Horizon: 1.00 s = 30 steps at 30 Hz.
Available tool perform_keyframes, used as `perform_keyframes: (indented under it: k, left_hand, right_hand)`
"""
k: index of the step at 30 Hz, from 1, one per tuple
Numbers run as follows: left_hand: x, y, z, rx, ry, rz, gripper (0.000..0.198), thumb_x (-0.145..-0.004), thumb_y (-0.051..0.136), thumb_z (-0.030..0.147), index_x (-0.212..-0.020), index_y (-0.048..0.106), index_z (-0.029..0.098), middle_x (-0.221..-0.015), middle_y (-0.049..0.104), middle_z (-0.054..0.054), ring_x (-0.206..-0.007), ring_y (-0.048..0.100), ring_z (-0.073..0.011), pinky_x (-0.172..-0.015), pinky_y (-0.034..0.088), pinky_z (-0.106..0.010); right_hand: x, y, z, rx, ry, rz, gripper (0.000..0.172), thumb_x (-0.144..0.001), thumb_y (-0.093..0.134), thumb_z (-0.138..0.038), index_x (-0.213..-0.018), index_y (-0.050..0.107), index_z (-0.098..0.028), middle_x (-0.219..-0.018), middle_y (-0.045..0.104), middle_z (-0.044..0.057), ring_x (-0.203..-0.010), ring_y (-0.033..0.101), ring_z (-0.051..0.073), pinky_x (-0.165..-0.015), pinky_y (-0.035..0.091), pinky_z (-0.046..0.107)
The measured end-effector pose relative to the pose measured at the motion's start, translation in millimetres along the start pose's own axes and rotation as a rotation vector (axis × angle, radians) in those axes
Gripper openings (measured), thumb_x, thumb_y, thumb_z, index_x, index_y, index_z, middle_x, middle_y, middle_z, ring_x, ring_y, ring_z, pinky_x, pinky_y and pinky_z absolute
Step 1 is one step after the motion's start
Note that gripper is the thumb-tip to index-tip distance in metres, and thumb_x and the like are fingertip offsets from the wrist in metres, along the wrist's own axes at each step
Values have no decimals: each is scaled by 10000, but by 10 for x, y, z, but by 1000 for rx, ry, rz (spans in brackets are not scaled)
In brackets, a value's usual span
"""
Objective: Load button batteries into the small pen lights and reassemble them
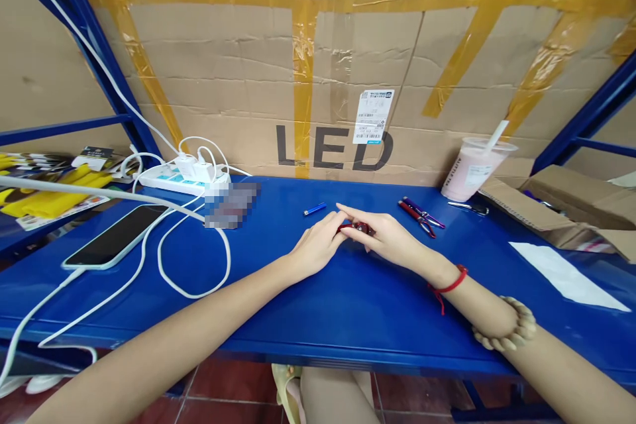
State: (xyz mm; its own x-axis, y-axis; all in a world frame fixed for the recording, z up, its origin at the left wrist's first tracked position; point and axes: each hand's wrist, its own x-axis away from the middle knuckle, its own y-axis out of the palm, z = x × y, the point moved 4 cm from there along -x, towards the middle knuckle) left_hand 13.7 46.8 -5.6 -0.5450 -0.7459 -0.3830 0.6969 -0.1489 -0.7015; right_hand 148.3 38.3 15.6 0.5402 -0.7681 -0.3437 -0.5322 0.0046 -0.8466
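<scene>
My left hand and my right hand meet over the middle of the blue table. Between them is a small dark red object with a curved edge and a shiny round spot like a rivet; its kind is partly hidden by the fingers. The right thumb and fingers close round it, and the left fingers, held together, press on its left end. Just beyond the left hand lies a blue stick-like piece. To the right of the right hand lie slim red and purple tools, possibly small scissors.
At left are a phone on a charging cable, a white power strip and yellow packaged goods. A pink drink cup, white paper and an open carton are at right. A taped cardboard box stands behind.
</scene>
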Motion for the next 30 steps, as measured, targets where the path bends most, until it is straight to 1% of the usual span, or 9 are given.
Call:
perform_keyframes:
  k: [4,8,11,14,17,20,23,27,30]
  left_hand:
    - [-12,11,-36,67,-52,33,183,-911,396,331,-1041,451,216,-1037,601,-38,-941,584,-183,-820,453,-307]
    - [-6,14,-50,-59,-187,22,460,-874,441,340,-1290,296,208,-881,596,-23,-804,601,-191,-716,465,-312]
    - [12,0,-24,-149,-254,-4,630,-861,435,318,-1396,129,186,-798,575,-2,-759,593,-186,-680,455,-303]
    - [20,-12,12,-172,-237,-25,624,-860,418,309,-1401,130,193,-810,569,4,-726,583,-166,-669,451,-287]
    - [15,-7,24,-203,-200,-57,440,-862,400,292,-1293,342,228,-811,566,12,-733,576,-155,-664,449,-276]
    - [7,1,35,-255,-170,-69,241,-861,388,248,-1055,530,233,-817,566,11,-760,569,-151,-659,442,-262]
    - [6,11,63,-303,-137,-73,185,-847,401,202,-912,574,213,-822,569,5,-767,565,-151,-666,439,-261]
    - [14,26,85,-322,-101,-78,188,-843,398,155,-906,568,205,-868,590,-5,-820,569,-161,-718,443,-273]
    - [15,13,72,-343,-97,-35,224,-879,347,141,-916,561,197,-926,590,-22,-912,553,-173,-804,431,-297]
  right_hand:
    - [-12,-55,67,12,-25,29,436,-922,379,-422,-1297,479,-224,-837,653,12,-562,566,72,-657,476,203]
    - [-21,-216,167,191,-11,141,331,-922,397,-370,-1106,621,-209,-970,660,33,-722,616,107,-693,460,202]
    - [-7,-388,260,323,132,262,309,-918,402,-340,-1038,650,-201,-950,671,41,-733,623,133,-664,447,217]
    - [40,-551,388,479,343,336,310,-911,403,-325,-985,674,-195,-792,678,55,-656,613,163,-587,407,242]
    - [98,-640,548,610,520,283,296,-889,425,-300,-905,698,-187,-725,664,76,-626,604,188,-540,362,255]
    - [148,-665,691,690,636,194,288,-874,437,-295,-853,703,-188,-758,662,91,-690,617,210,-544,354,260]
    - [192,-655,793,652,762,91,233,-845,480,-287,-914,680,-190,-757,664,77,-680,620,190,-543,359,245]
    - [253,-609,864,491,915,-68,176,-791,511,-209,-893,637,-141,-621,638,45,-516,581,127,-519,367,222]
    - [269,-623,870,550,929,-54,188,-780,527,-229,-899,632,-128,-658,647,72,-552,600,153,-521,364,237]
